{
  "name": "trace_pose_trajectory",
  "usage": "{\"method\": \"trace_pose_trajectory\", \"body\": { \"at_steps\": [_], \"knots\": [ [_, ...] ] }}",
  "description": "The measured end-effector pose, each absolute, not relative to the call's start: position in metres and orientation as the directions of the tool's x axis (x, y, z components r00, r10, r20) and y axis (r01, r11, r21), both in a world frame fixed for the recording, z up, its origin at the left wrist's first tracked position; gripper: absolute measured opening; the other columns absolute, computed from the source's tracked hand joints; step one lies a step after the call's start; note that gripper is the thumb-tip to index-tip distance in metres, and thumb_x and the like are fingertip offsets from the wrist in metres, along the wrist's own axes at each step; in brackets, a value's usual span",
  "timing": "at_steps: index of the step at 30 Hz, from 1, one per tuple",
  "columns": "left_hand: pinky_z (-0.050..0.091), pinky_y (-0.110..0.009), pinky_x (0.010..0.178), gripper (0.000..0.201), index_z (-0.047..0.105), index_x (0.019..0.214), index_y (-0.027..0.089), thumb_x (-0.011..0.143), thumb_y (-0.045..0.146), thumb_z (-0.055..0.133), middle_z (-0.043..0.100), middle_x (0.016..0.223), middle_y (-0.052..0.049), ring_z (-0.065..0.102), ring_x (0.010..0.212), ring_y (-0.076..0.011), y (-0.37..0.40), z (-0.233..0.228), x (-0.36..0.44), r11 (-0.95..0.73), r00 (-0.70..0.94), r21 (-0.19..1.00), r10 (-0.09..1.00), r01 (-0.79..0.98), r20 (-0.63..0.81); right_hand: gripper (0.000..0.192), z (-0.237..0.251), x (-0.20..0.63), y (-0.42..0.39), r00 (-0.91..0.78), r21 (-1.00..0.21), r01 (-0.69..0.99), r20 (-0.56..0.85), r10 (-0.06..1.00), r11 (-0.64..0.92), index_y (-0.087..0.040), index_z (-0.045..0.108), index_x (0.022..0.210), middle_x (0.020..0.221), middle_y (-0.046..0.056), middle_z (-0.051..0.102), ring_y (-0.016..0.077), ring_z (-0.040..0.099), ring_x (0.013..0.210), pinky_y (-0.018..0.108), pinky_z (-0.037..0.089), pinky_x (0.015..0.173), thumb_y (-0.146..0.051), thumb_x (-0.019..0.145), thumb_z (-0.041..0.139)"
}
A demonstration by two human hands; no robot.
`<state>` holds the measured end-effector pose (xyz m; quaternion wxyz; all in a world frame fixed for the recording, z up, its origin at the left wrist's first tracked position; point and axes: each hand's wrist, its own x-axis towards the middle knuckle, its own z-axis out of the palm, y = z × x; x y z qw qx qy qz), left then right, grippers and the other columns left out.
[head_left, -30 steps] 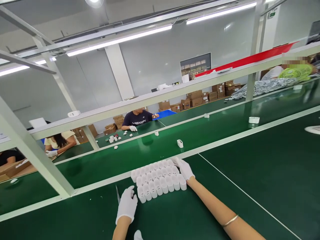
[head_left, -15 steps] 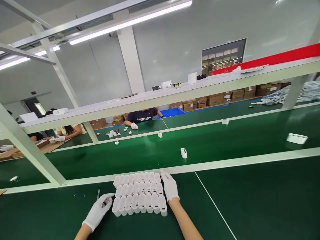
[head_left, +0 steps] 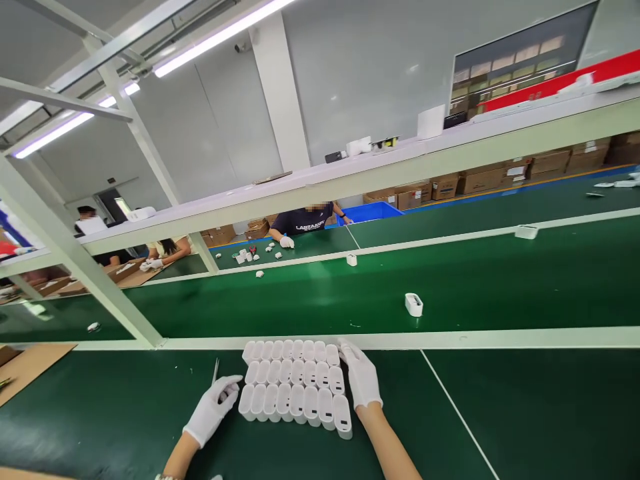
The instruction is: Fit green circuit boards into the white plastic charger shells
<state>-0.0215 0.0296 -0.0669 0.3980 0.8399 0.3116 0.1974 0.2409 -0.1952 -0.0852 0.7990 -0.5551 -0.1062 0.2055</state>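
Observation:
Several white oval plastic housings (head_left: 297, 375) stand packed in three rows on the green bench, some showing small dark slots. My left hand (head_left: 213, 408), in a white glove, is at the left end of the rows with its fingers curled and a fingertip close to the middle row. Slim metal tweezers (head_left: 216, 370) poke out from behind its knuckles and seem held in it; their lower part is hidden. My gloved right hand (head_left: 361, 375) lies along the right end, fingers stretched forward beside the back row's last housing.
Beyond a pale rail, a green belt carries a white housing (head_left: 414, 305) and other small white parts. A slanting post (head_left: 100, 280) and overhead shelf (head_left: 320, 193) frame the space. Cardboard (head_left: 35, 367) lies left. Across the belt sits a co-worker (head_left: 303, 221) near a blue bin (head_left: 375, 211).
My view has shifted, so the cardboard at left has come into sight. The front row's right-end housing now sticks out slightly toward me. Both hands stay at the ends of the rows.

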Motion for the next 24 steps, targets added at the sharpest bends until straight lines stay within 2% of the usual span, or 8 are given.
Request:
{"method": "trace_pose_trajectory", "body": {
  "at_steps": [3, 7, 10, 14, 19, 22, 24],
  "knots": [
    [0.050, -0.029, 0.072, 0.038, 0.068, 0.104, 0.016, 0.079, 0.040, 0.054, 0.064, 0.082, -0.004, 0.057, 0.072, -0.0165, 0.025, -0.062, -0.021, -0.501, 0.724, 0.785, 0.683, 0.364, 0.100, 0.032, -0.072, 0.243, -0.193, 0.885, -0.927, -0.220, -0.059, 0.462, 0.303, -0.015, 0.068, 0.102, 0.104, 0.008, 0.070, 0.0192, 0.066, 0.093, 0.038, 0.053, 0.086, -0.043, 0.089, 0.061],
    [0.050, -0.029, 0.073, 0.034, 0.068, 0.101, 0.016, 0.078, 0.035, 0.053, 0.064, 0.082, -0.005, 0.058, 0.073, -0.0164, 0.024, -0.058, -0.019, -0.514, 0.724, 0.770, 0.683, 0.378, 0.100, 0.036, -0.059, 0.242, -0.195, 0.881, -0.925, -0.246, -0.090, 0.464, 0.288, -0.015, 0.073, 0.091, 0.096, 0.009, 0.074, 0.0260, 0.066, 0.098, 0.036, 0.054, 0.088, -0.044, 0.070, 0.073],
    [0.051, -0.029, 0.077, 0.031, 0.067, 0.103, 0.017, 0.079, 0.029, 0.052, 0.065, 0.085, -0.005, 0.060, 0.077, -0.0162, 0.025, -0.057, -0.018, -0.527, 0.737, 0.755, 0.671, 0.390, 0.087, 0.035, -0.056, 0.240, -0.197, 0.889, -0.923, -0.274, -0.138, 0.436, 0.268, -0.016, 0.074, 0.085, 0.097, 0.009, 0.074, 0.0292, 0.063, 0.105, 0.037, 0.053, 0.093, -0.040, 0.060, 0.075],
    [0.051, -0.028, 0.080, 0.032, 0.065, 0.107, 0.017, 0.079, 0.020, 0.051, 0.065, 0.087, -0.004, 0.060, 0.080, -0.0147, 0.025, -0.055, -0.018, -0.556, 0.760, 0.724, 0.646, 0.408, 0.068, 0.032, -0.052, 0.239, -0.199, 0.891, -0.913, -0.314, -0.189, 0.412, 0.262, -0.018, 0.071, 0.081, 0.104, 0.009, 0.072, 0.0302, 0.062, 0.109, 0.037, 0.051, 0.098, -0.038, 0.055, 0.072],
    [0.052, -0.026, 0.079, 0.031, 0.068, 0.105, 0.020, 0.079, 0.013, 0.051, 0.066, 0.088, -0.002, 0.061, 0.080, -0.0141, 0.020, -0.050, -0.017, -0.597, 0.767, 0.664, 0.639, 0.450, 0.055, 0.029, -0.049, 0.242, -0.203, 0.883, -0.924, -0.309, -0.190, 0.430, 0.226, -0.021, 0.068, 0.075, 0.103, 0.010, 0.072, 0.0335, 0.062, 0.109, 0.039, 0.057, 0.090, -0.041, 0.055, 0.068],
    [0.049, -0.025, 0.079, 0.025, 0.069, 0.100, 0.021, 0.080, 0.015, 0.054, 0.065, 0.084, -0.001, 0.060, 0.078, -0.0146, 0.020, -0.043, -0.017, -0.599, 0.724, 0.604, 0.688, 0.526, 0.052, 0.031, -0.053, 0.245, -0.204, 0.899, -0.947, -0.264, -0.174, 0.403, 0.181, -0.021, 0.069, 0.078, 0.104, 0.010, 0.071, 0.0348, 0.061, 0.110, 0.038, 0.059, 0.086, -0.036, 0.051, 0.067],
    [0.047, -0.026, 0.077, 0.014, 0.068, 0.089, 0.020, 0.081, 0.020, 0.057, 0.063, 0.077, -0.001, 0.059, 0.077, -0.0159, 0.022, -0.037, -0.018, -0.567, 0.651, 0.545, 0.758, 0.617, 0.051, 0.031, -0.058, 0.247, -0.203, 0.909, -0.962, -0.222, -0.145, 0.391, 0.160, -0.021, 0.069, 0.078, 0.103, 0.010, 0.072, 0.0350, 0.063, 0.107, 0.038, 0.060, 0.082, -0.037, 0.052, 0.065]
  ]
}}
